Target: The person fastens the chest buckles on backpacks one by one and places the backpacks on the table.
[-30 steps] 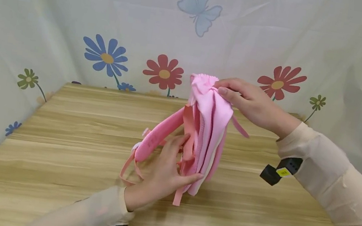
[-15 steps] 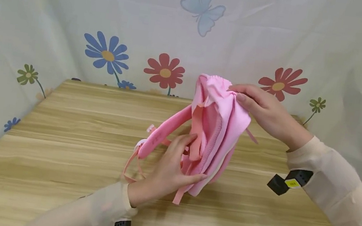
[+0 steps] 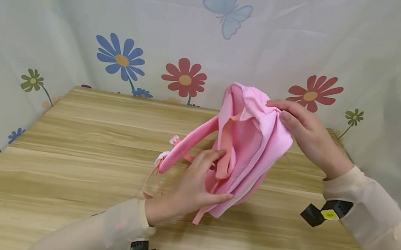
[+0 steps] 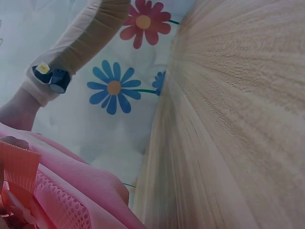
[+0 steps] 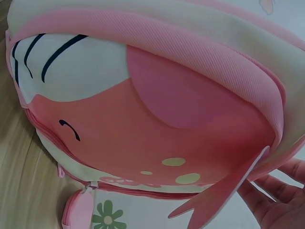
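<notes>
On the yellow-brown wood-grain table (image 3: 99, 136), a soft pink cloth backpack (image 3: 275, 142) leans to the right between two bare hands. The left hand (image 3: 192, 183) grips its low near side, thumb on the pink cloth and fingers by a flat coral-orange strap (image 3: 223, 166). The right hand (image 3: 308, 136) pinches the cloth near the top between thumb and fingers. Compared with a second ago, the bag tips more to the right, along with the right hand, while the left hand is in almost the same place. So the gap beside the bumpy pink zip edge (image 3: 244, 167) is wider, which should make the inside easier to see and reach.
</notes>
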`<state>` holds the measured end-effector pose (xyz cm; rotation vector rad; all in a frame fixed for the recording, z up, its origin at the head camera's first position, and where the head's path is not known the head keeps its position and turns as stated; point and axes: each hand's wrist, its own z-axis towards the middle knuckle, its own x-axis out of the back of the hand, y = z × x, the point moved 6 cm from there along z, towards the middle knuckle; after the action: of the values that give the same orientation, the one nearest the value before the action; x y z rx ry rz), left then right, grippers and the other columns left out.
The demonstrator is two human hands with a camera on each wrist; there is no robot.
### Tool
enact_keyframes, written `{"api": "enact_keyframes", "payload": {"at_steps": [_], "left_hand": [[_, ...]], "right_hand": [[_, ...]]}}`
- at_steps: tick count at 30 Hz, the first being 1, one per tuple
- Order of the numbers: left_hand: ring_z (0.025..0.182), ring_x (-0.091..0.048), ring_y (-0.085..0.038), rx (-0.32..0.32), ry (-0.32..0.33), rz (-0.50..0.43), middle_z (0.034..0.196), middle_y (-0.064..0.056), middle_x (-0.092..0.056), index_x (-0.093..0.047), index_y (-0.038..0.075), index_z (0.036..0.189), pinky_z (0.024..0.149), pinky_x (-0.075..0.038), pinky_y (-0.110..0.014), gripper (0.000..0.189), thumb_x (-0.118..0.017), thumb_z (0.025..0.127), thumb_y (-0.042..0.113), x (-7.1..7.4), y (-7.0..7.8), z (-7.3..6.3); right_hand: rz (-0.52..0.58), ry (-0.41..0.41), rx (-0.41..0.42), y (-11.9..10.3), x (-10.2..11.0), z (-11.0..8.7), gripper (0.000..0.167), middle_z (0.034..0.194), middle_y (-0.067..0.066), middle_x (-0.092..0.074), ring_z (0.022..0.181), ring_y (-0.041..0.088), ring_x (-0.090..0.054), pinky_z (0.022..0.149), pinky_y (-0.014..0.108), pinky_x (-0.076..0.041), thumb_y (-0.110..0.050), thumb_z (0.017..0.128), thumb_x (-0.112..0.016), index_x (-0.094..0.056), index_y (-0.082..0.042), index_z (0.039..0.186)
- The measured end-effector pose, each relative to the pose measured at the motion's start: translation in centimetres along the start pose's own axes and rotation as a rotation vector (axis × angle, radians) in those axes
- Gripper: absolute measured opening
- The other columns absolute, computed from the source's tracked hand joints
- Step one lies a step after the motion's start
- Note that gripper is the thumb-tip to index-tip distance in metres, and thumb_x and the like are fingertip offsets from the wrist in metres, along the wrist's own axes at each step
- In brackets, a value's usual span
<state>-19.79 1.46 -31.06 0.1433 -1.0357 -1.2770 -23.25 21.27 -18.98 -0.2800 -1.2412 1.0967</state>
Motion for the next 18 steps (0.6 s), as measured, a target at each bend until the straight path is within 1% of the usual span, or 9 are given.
{"api": "enact_keyframes", "payload": {"at_steps": [3,6,13,18], "left_hand": [[0.123,-0.046,-0.024,0.008,-0.022,0.007,0.136,-0.014,-0.047,-0.040,0.002,0.140,0.099,-0.047,-0.038,0.088,-0.085,0.070,0.028,-0.1,0.1,0.1],[0.121,-0.047,-0.024,0.010,-0.035,0.011,0.136,-0.014,-0.046,-0.040,0.002,0.141,0.097,-0.049,-0.037,0.087,-0.085,0.070,0.027,-0.3,0.1,0.1],[0.116,-0.049,-0.022,-0.017,-0.043,0.037,0.133,-0.013,-0.049,-0.041,0.001,0.140,0.094,-0.049,-0.034,0.086,-0.085,0.070,0.025,-0.4,0.1,0.0],[0.122,-0.047,-0.023,-0.014,-0.064,0.055,0.135,-0.012,-0.048,-0.041,0.003,0.141,0.101,-0.045,-0.040,0.086,-0.084,0.071,0.027,-0.5,0.1,-0.1]], "right_hand": [[-0.004,0.033,-0.002,0.4,0.1,-0.5,0.034,0.129,-0.008,-0.057,0.110,0.002,-0.056,0.090,0.011,-0.043,-0.024,0.103,-0.040,-0.056,-0.018,0.132],[-0.005,0.060,0.008,0.7,0.2,-0.9,0.034,0.131,-0.009,-0.057,0.114,0.000,-0.054,0.092,0.010,-0.041,-0.023,0.103,-0.040,-0.058,-0.018,0.131],[0.019,0.099,0.038,1.4,0.2,-1.7,0.035,0.128,-0.009,-0.060,0.115,0.000,-0.054,0.092,0.010,-0.041,-0.019,0.102,-0.039,-0.059,-0.018,0.130],[0.030,0.109,0.012,2.1,0.2,-2.4,0.036,0.131,-0.008,-0.058,0.118,0.001,-0.052,0.093,0.011,-0.040,-0.021,0.102,-0.037,-0.057,-0.021,0.133]]}}
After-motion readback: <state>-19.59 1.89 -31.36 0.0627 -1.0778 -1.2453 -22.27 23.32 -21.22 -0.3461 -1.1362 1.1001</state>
